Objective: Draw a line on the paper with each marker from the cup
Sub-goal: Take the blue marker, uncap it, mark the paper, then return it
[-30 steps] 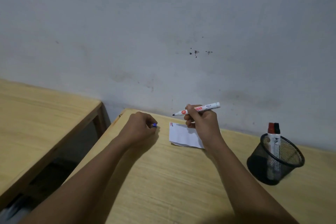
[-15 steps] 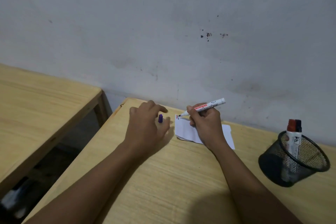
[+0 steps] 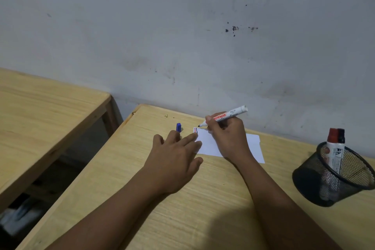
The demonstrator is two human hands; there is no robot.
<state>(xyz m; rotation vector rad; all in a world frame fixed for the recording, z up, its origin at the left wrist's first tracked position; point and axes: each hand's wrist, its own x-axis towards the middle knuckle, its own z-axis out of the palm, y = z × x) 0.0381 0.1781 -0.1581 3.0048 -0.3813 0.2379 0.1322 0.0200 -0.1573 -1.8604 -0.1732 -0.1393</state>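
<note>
A small white paper (image 3: 253, 146) lies on the wooden table near the wall, with short red and dark lines at its left edge. My right hand (image 3: 227, 134) grips an uncapped white marker (image 3: 229, 115), its dark tip at the paper's top left corner. My left hand (image 3: 174, 156) lies flat with spread fingers, fingertips pressing on the paper's left edge. A blue marker cap (image 3: 178, 127) stands on the table just beyond my left fingers. A black mesh cup (image 3: 316, 186) at the right holds a red-capped marker (image 3: 332, 148) and a dark-capped one beside it.
The light wooden table (image 3: 203, 209) ends at a grey wall (image 3: 182, 36) close behind the paper. A second wooden table (image 3: 40, 111) stands to the left across a dark gap. Its left front edge runs diagonally down.
My left hand has opened, set the blue cap down on the table and spread flat onto the paper's edge. The marker tip has come down to the paper's corner.
</note>
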